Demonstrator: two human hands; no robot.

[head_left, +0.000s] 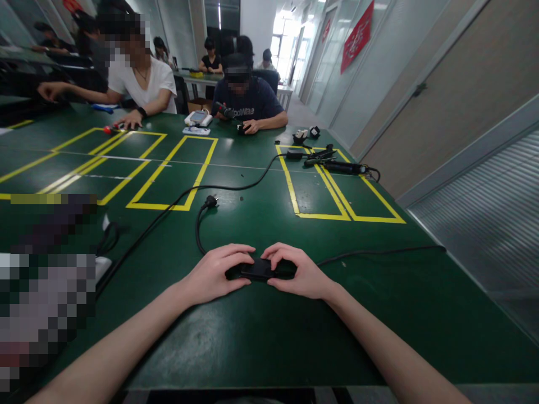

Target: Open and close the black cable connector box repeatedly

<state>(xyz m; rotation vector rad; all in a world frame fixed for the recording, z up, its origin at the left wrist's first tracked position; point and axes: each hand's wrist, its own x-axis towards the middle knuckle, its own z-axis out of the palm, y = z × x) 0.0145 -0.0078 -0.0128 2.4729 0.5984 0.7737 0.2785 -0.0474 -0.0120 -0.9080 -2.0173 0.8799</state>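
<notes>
A black power adapter [257, 270] rests on the green table in front of me, with a cord at each end. My left hand [221, 272] is closed on its left end, fingertips at the far edge and thumb at the near edge. Around the right end curl the fingers of my right hand [297, 272], thumb again on the near side. Beyond my left hand lies the adapter's mains plug [210, 202], its prongs pointing right. The other cord [387, 250] runs off to the right and over the table edge.
Yellow tape rectangles [189, 209] mark the green table [252, 348]. A long black cable [202, 187] crosses it to another adapter [295, 154] beside a black cylindrical tool [345, 167]. Two people sit across, one near a white device [199, 118]. Blurred items lie at left.
</notes>
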